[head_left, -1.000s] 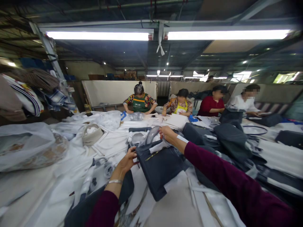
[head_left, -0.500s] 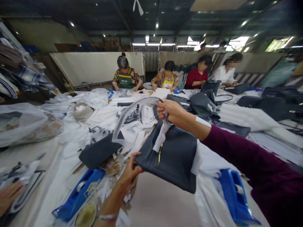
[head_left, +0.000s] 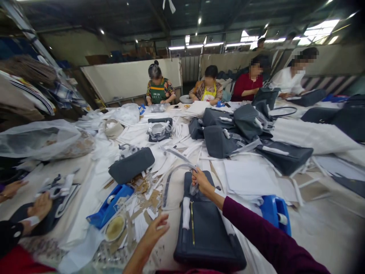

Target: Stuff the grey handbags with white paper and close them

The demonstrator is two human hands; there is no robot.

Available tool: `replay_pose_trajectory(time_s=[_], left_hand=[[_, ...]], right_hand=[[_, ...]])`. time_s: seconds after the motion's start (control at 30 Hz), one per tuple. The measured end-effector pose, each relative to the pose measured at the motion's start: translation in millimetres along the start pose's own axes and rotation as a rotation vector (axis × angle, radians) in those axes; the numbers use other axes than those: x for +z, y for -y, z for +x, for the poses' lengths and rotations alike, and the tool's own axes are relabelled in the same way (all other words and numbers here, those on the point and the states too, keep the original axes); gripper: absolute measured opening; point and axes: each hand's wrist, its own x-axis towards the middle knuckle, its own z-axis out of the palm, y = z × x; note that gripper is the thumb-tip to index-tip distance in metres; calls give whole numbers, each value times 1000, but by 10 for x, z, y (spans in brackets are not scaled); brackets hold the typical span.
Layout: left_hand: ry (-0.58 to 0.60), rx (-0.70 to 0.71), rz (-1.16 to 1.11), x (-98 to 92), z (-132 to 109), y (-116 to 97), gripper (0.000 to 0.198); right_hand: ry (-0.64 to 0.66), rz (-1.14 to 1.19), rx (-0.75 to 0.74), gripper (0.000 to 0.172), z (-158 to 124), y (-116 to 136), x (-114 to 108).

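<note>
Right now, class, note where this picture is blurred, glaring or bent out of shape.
Head view: the left hand is smeared by motion, while the right hand on the bag handle is sharper; the lights at top right glare white; the wide lens bows the table at its edges, and the far right corner goes dark.

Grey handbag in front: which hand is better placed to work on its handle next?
Right, probably. The right hand grips the plastic-wrapped handle at the top of the handbag; the left hand hangs open beside it, holding nothing.
</note>
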Motion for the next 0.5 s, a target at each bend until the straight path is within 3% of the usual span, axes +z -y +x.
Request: replay_pose_trajectory(time_s=[0.1, 0.3, 0.4, 0.5], left_hand=[[34, 53, -281, 61, 392, -482, 54], [239, -86, -790, 522, 1200, -1286, 49], [181, 19, -891, 768, 1376, -1719, 33], [171, 169, -817, 975, 1347, -2095, 15]], right_hand=[[15, -9, -56, 29, -62, -45, 24], [18, -216, -340, 21, -266, -221, -114], [37, -363, -463, 16, -400, -296, -265], [264, -474, -430, 33, -506, -145, -421]])
